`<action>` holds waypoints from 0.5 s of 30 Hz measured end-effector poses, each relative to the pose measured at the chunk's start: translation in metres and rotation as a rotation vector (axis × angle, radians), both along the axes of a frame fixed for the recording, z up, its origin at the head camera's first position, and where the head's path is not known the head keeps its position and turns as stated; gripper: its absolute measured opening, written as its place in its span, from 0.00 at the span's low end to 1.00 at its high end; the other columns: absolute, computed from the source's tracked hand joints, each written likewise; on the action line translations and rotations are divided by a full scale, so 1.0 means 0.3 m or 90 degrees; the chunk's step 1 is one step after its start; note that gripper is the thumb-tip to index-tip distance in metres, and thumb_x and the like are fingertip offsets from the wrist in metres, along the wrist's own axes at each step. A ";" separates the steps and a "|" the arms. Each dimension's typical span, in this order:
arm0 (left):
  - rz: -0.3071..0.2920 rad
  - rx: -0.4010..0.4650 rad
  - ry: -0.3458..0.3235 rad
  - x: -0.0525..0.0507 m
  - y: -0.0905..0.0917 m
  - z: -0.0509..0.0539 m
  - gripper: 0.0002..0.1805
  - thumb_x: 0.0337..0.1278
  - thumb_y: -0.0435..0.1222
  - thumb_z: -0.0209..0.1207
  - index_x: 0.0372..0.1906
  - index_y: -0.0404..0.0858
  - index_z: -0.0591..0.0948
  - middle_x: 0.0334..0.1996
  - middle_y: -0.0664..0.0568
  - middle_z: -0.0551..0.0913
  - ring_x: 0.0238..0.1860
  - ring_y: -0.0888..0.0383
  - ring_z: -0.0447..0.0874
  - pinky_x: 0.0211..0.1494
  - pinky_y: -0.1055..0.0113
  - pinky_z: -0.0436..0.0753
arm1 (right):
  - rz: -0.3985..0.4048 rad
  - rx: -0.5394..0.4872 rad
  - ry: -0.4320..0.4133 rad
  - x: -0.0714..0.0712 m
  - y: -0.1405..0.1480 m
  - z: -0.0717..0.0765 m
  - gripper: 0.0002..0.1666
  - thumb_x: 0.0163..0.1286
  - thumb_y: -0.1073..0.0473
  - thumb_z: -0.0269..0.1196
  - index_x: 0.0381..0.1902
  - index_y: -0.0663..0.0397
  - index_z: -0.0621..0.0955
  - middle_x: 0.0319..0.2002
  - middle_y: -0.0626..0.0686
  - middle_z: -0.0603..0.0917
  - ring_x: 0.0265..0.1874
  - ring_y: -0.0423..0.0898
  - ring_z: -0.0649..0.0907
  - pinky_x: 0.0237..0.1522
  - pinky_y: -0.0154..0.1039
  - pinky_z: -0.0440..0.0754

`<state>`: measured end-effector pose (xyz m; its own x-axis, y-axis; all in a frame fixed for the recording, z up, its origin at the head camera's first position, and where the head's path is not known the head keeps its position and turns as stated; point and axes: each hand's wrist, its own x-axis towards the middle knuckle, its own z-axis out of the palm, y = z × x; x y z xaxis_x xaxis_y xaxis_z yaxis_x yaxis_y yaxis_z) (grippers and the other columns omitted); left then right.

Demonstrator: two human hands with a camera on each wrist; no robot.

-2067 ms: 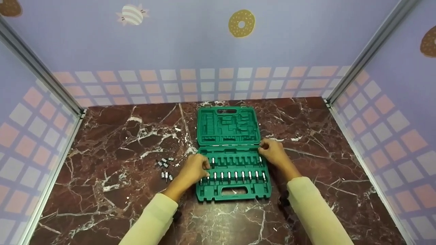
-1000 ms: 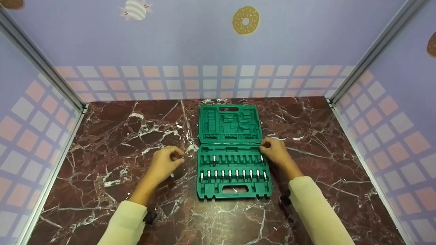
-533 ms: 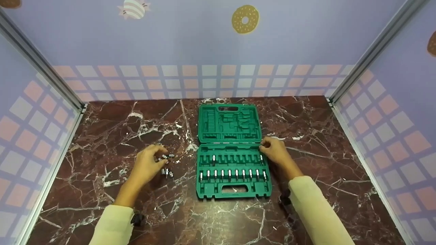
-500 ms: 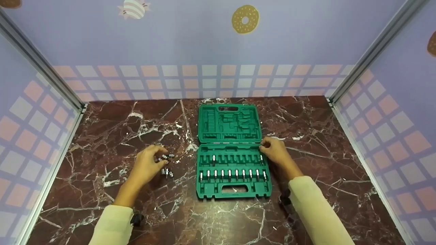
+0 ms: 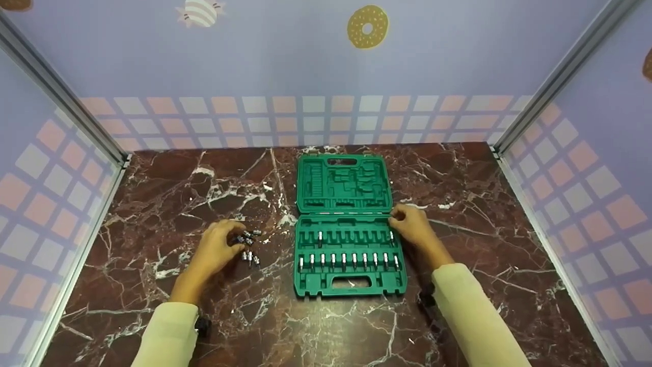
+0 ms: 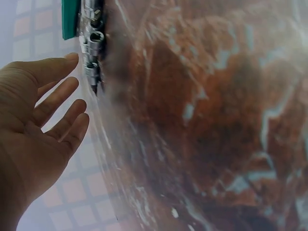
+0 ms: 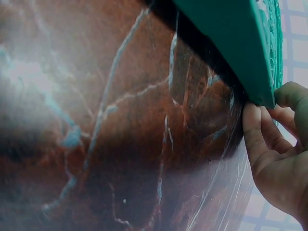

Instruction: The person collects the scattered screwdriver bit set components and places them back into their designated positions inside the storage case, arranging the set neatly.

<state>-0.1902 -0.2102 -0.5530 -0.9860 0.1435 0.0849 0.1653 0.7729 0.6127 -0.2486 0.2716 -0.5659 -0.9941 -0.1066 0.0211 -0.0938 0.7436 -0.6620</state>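
My left hand [image 5: 211, 250] is beside a small pile of loose socket bits [image 5: 248, 240] on the left of the table. In the left wrist view that hand [image 6: 43, 106] has its thumb and fingers spread apart with nothing between them, close to the bits [image 6: 94, 43]. A green plastic tool case [image 5: 351, 291] lies opened flat at the middle. Several socket bits [image 5: 344, 261] fill its front row; the row behind holds two, one left [image 5: 320, 237] and one far right. My right hand [image 5: 410, 224] pinches the case's right edge near the hinge; the right wrist view shows thumb and fingers on its corner [image 7: 260, 91].
More loose bits [image 5: 250, 257] lie just in front of the pile. The case lid [image 5: 344, 206], with moulded recesses, rests toward the back wall. Patterned panels [image 5: 326, 61] enclose the dark marble-look table [image 5: 458, 316] at the back and both sides.
My left hand has moved from the case's left side over to the loose bits. The right hand has kept its hold on the case edge. The bits in the case look the same.
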 end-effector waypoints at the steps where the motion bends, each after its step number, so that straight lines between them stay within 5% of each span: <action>1: 0.001 -0.002 0.002 -0.002 -0.002 -0.004 0.23 0.49 0.26 0.73 0.54 0.34 0.84 0.54 0.38 0.84 0.58 0.36 0.78 0.69 0.37 0.71 | -0.002 -0.003 -0.004 0.000 0.000 0.001 0.06 0.68 0.63 0.65 0.40 0.61 0.85 0.42 0.61 0.88 0.41 0.56 0.85 0.47 0.55 0.83; 15: 0.013 -0.003 0.001 -0.028 -0.015 -0.053 0.20 0.50 0.27 0.72 0.51 0.33 0.84 0.52 0.39 0.85 0.57 0.38 0.77 0.69 0.39 0.70 | -0.015 -0.012 -0.016 0.002 -0.004 0.005 0.06 0.68 0.62 0.66 0.40 0.60 0.85 0.39 0.60 0.89 0.40 0.55 0.85 0.46 0.54 0.83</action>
<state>-0.1988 -0.2147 -0.5690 -0.9887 0.1233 0.0857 0.1499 0.7792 0.6086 -0.2480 0.2706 -0.5644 -0.9966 -0.0823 -0.0026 -0.0587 0.7324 -0.6784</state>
